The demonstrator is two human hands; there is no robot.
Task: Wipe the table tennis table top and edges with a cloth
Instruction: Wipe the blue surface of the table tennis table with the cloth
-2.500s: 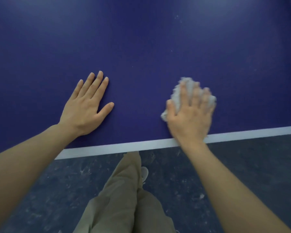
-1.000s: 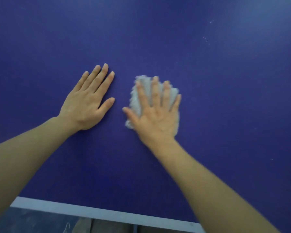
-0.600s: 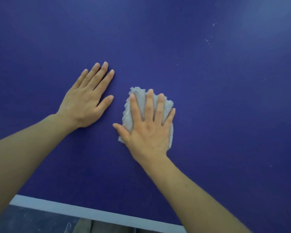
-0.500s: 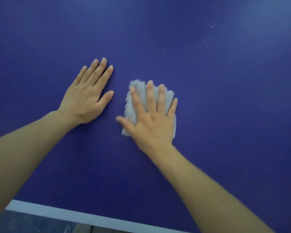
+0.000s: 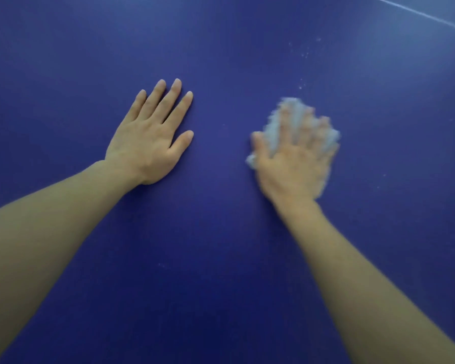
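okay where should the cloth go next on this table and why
Probably push the cloth up and to the right: pale specks dot the blue table top just beyond the right hand pressing it. The left hand rests flat.

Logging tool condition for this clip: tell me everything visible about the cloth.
The cloth is a small, pale grey-white rag with a fluffy, terry-like texture and ragged edges, blurred by motion. It lies flat on the blue table top, mostly covered by the right hand, whose spread fingers press down on it. Only its fringe shows, beyond the fingertips and beside the thumb. It sits apart from the left hand, just below a scatter of white specks.
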